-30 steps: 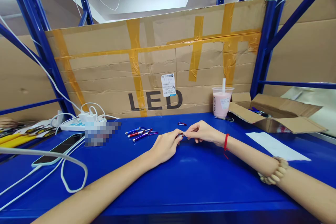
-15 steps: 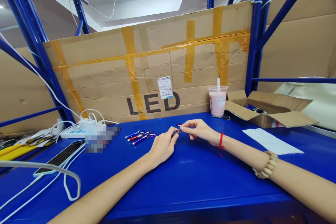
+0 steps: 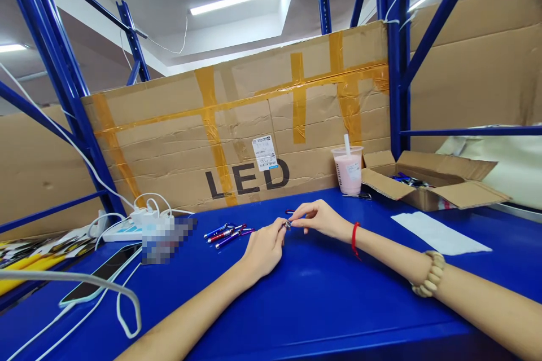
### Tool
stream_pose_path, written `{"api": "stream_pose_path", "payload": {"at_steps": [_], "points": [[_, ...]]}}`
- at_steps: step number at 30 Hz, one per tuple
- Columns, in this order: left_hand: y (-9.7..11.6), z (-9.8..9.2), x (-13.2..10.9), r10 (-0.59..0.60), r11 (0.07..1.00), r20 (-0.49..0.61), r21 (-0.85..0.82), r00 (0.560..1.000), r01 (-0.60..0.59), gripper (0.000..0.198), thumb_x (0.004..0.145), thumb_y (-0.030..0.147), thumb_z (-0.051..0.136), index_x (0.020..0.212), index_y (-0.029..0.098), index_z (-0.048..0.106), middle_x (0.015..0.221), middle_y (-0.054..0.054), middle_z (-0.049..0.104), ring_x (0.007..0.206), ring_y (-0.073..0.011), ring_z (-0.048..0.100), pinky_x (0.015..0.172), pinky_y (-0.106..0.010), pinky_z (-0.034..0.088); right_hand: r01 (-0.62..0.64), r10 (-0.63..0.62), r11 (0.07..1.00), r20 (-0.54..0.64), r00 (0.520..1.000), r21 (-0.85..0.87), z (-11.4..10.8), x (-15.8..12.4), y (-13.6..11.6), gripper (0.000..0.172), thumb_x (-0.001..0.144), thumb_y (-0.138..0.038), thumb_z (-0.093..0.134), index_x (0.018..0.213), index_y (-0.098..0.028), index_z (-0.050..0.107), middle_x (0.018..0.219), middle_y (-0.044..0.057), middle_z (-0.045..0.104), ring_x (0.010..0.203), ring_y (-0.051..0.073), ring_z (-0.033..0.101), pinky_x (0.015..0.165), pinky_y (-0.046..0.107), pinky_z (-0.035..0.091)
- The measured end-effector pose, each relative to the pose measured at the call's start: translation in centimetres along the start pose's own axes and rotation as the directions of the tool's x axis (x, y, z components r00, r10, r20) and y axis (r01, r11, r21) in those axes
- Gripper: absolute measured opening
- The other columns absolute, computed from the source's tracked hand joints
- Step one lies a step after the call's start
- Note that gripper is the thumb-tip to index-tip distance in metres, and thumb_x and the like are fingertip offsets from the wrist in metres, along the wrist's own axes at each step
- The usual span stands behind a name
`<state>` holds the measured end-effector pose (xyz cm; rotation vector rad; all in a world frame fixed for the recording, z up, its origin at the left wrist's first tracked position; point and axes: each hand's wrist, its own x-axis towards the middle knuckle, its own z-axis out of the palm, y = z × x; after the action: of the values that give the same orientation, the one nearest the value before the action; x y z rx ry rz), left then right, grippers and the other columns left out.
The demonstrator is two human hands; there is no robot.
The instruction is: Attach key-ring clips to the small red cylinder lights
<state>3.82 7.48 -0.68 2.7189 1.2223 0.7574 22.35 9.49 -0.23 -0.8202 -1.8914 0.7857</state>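
Observation:
My left hand point(image 3: 263, 249) rests on the blue table with its fingers closed around a small shiny metal piece point(image 3: 288, 225), possibly a key ring. Most of that piece is hidden by the fingers. From the right, my right hand point(image 3: 320, 218) pinches at the same piece, thumb and forefinger together; the fingertips of both hands meet there. Just behind them lies a small red clip point(image 3: 289, 211), partly covered. Left of my hands are several slim metal pen-like lights with clips: a blue one point(image 3: 217, 233), a red one point(image 3: 220, 236) and a purple one point(image 3: 227, 241).
An open cardboard box point(image 3: 427, 194) with small metal items stands at the right, beside a pink drink cup point(image 3: 349, 172). White paper point(image 3: 440, 233) lies in front. A phone point(image 3: 99, 276), white cables and a power strip point(image 3: 122, 231) occupy the left. Cardboard point(image 3: 186, 158) walls the back.
My right hand's fingertips have come in from slightly apart to meet the metal piece at my left fingertips. The whole view has shifted a little with my head.

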Motion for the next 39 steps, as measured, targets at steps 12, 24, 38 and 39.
{"api": "stream_pose_path", "payload": {"at_steps": [12,24,38,39], "points": [[0.33,-0.07,-0.11,0.009,0.994,0.057,0.108,0.998,-0.015,0.011,0.093,0.018,0.033,0.095,0.016,0.044,0.085,0.002,0.053,0.07,-0.0098,0.05,0.056,-0.017,0.027,-0.077,0.078,0.997,0.04,0.996,-0.011,0.02,-0.32,-0.25,0.034,0.06,-0.038,0.067,0.079,-0.009,0.066,0.077,0.007,0.06,0.048,0.007,0.052,0.047,0.02,0.044],[-0.31,0.43,-0.08,0.02,0.992,0.038,0.121,0.999,-0.025,0.011,0.093,0.021,0.033,0.094,0.018,0.043,0.084,0.002,0.053,0.07,-0.0142,0.05,0.053,-0.019,0.026,-0.116,0.118,0.992,0.049,0.992,-0.051,0.23,-0.33,-0.53,0.033,0.06,-0.037,0.067,0.08,-0.011,0.066,0.076,0.007,0.061,0.043,0.007,0.051,0.044,0.019,0.04],[-0.21,0.47,-0.25,-0.004,0.989,0.047,0.145,0.999,-0.003,0.012,0.093,0.023,0.033,0.098,0.021,0.043,0.088,0.003,0.053,0.079,-0.0182,0.052,0.06,-0.023,0.039,-0.227,0.23,0.971,0.03,0.973,-0.076,0.66,-0.12,-0.62,0.039,0.057,-0.04,0.067,0.079,-0.008,0.066,0.065,0.008,0.062,0.04,0.007,0.048,0.042,0.019,0.036],[-0.21,0.46,-0.27,-0.007,0.989,0.049,0.149,0.999,0.0,0.011,0.093,0.023,0.033,0.098,0.021,0.043,0.089,0.003,0.053,0.079,-0.0184,0.052,0.06,-0.024,0.039,-0.24,0.243,0.968,0.028,0.97,-0.065,0.66,-0.1,-0.57,0.038,0.057,-0.039,0.068,0.079,-0.008,0.066,0.062,0.007,0.061,0.039,0.007,0.047,0.041,0.018,0.035]]}}
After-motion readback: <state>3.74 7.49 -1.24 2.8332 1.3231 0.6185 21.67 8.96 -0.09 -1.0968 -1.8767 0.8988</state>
